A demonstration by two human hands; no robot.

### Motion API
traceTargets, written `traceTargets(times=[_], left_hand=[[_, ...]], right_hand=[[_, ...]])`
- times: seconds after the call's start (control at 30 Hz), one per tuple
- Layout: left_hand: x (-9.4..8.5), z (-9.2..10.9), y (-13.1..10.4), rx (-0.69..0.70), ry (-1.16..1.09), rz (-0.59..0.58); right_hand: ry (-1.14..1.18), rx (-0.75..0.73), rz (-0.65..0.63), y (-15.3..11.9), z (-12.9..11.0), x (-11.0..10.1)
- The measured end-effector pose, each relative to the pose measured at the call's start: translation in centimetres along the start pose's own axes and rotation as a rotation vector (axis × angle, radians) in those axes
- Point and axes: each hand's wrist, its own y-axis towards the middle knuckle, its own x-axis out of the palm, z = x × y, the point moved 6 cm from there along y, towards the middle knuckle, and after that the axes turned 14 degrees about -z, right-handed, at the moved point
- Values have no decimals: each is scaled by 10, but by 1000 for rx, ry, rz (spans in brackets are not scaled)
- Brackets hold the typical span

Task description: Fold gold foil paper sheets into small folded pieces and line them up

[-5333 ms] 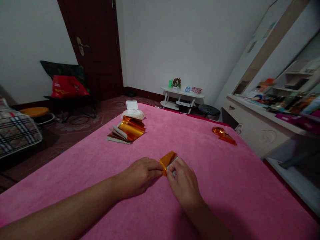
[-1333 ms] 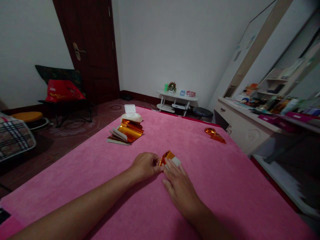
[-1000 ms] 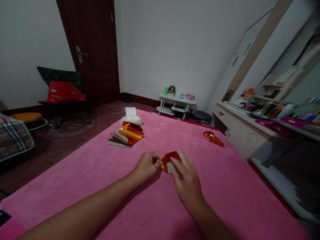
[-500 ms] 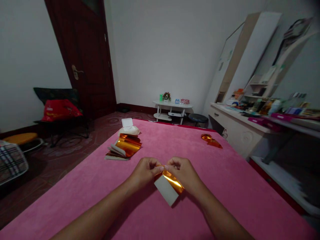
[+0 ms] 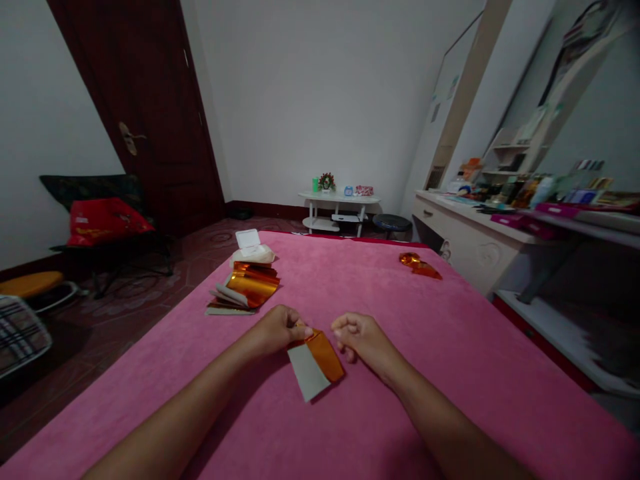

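Observation:
My left hand (image 5: 284, 328) pinches the upper end of a folded sheet (image 5: 324, 355), shiny orange-gold on one side and grey on the other. Just right of the sheet, apart from it, my right hand (image 5: 361, 339) has its fingers curled, with nothing visible in them. At the left of the pink cloth (image 5: 390, 413) lies a loose stack of gold and grey sheets (image 5: 253, 283). Crumpled or folded gold pieces (image 5: 420, 265) rest at the far right of the cloth.
Behind the stack is a white pack with its lid raised (image 5: 254, 248). A small white table (image 5: 340, 198) and a dark round stool (image 5: 393, 222) stand beyond the cloth. At the right is a cluttered dresser (image 5: 465, 227); a red bag (image 5: 107, 220) sits on a chair at left.
My right hand has let go of the sheet and is now apart from it. My left hand, still pinching the sheet, has moved slightly left. The camera view has shifted a little.

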Motion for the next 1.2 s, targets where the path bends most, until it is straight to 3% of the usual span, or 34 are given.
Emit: traceTargets(times=[0.1, 0.17, 0.33, 0.47, 0.7, 0.77, 0.83, 0.93, 1.0, 1.13, 1.2], left_hand=[[3, 2, -7, 2, 82, -238], [3, 7, -11, 36, 126, -319], [7, 20, -7, 80, 237, -388], [24, 35, 3, 127, 299, -480], [53, 48, 38, 209, 335, -577], [56, 45, 47, 232, 394, -520], [53, 43, 46, 283, 498, -373], [51, 48, 21, 427, 678, -183], [54, 48, -5, 483, 726, -177], [60, 38, -50, 435, 730, -186], [62, 32, -63, 432, 715, -134]], right_hand=[[-199, -131, -46, -6, -14, 2], [-353, -239, -116, -12, -26, 9], [-726, -492, -160, -35, -46, 25], [-914, -658, -218, -54, -51, 34], [-1069, -694, -182, -68, -42, 32], [-1072, -651, -194, -69, -35, 32], [-1045, -581, -217, -69, -30, 32], [-965, -509, -237, -70, -27, 32], [-914, -482, -230, -72, -26, 32], [-841, -393, -163, -75, -22, 32], [-817, -342, -105, -78, -20, 33]])
